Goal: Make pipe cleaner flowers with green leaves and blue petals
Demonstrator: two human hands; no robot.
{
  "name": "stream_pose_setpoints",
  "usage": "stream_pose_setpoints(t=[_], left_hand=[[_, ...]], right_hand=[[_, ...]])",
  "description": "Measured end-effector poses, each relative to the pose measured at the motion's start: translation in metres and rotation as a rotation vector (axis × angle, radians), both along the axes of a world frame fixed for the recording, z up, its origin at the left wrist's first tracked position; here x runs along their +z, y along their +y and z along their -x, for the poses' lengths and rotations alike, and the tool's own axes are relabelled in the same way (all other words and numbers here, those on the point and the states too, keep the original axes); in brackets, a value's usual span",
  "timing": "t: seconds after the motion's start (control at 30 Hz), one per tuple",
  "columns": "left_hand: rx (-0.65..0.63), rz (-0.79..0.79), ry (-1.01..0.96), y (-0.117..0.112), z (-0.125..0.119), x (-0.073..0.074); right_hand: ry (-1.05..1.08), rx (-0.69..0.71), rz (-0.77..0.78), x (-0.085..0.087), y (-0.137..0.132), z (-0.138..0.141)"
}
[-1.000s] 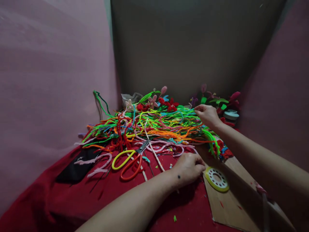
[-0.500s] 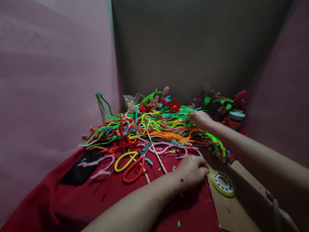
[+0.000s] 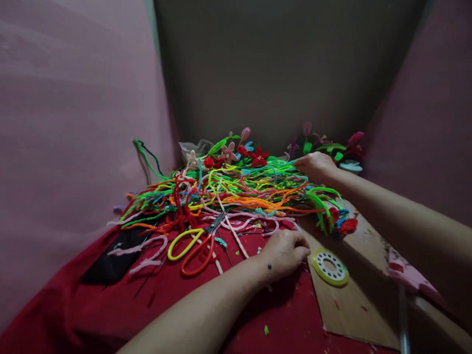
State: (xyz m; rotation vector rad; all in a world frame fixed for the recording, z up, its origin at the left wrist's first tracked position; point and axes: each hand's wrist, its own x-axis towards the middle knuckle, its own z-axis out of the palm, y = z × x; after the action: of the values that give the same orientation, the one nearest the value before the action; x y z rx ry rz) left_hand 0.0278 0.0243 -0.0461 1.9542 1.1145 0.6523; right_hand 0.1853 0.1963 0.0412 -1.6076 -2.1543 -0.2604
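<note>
A tangled heap of coloured pipe cleaners [image 3: 236,191] lies on a red cloth [image 3: 110,305]. My right hand [image 3: 315,166] reaches over the far right of the heap with fingers curled into the green strands; what it grips is hidden. My left hand [image 3: 285,251] rests knuckles-up at the heap's near edge, fingers curled down on the cloth beside pink strands. Scissors with yellow and orange handles [image 3: 195,243] lie to its left. Finished pipe-cleaner flowers [image 3: 254,156] sit behind the heap.
A yellow-green tape spool [image 3: 330,267] lies on a brown board [image 3: 354,300] at the right. A black flat object [image 3: 114,258] sits at the left on the cloth. More flowers and a white roll [image 3: 350,166] stand at back right. Pink walls and a dark panel enclose the space.
My right hand shifted a little to the right along the heap's far edge, and strands near it moved. My left hand stayed put. The camera view shifted slightly.
</note>
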Motion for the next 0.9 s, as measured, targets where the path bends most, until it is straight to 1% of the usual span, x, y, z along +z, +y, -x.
stream_pose_setpoints(t=[0.07,0.13,0.3,0.37,0.43,0.5,0.57,0.63,0.7,0.8,0.9], left_hand=[[0.001,-0.002,0.005,0.0,0.0,0.0],[-0.004,0.0,0.01,0.0,-0.001,0.0],[-0.003,0.0,-0.018,-0.002,-0.001,0.0],[0.002,-0.003,-0.028,-0.002,-0.001,0.0],[0.0,0.004,-0.034,-0.002,0.0,0.0],[0.0,0.024,-0.034,-0.001,0.0,-0.001],[-0.003,0.043,-0.025,-0.001,0.0,-0.002],[-0.01,0.046,-0.016,-0.001,-0.001,-0.002],[-0.012,0.036,-0.022,-0.001,-0.001,-0.002],[-0.015,0.03,-0.044,-0.001,-0.002,-0.002],[0.002,0.069,-0.049,-0.002,-0.003,0.0]], right_hand=[[-0.023,0.0,-0.009,0.001,-0.003,-0.006],[-0.043,0.02,-0.008,-0.002,-0.005,-0.007],[-0.021,0.07,0.004,-0.022,-0.009,0.006],[0.0,0.078,0.001,-0.027,-0.011,0.012],[0.03,0.089,-0.016,-0.025,-0.014,0.012],[0.076,0.09,-0.052,-0.016,-0.02,0.005],[0.141,0.062,-0.093,-0.005,-0.031,-0.007],[0.212,0.015,-0.112,0.005,-0.048,-0.022],[0.279,-0.02,-0.086,0.009,-0.069,-0.036],[0.461,-0.031,0.023,0.001,-0.1,-0.054],[0.535,-0.067,0.058,-0.015,-0.121,-0.066]])
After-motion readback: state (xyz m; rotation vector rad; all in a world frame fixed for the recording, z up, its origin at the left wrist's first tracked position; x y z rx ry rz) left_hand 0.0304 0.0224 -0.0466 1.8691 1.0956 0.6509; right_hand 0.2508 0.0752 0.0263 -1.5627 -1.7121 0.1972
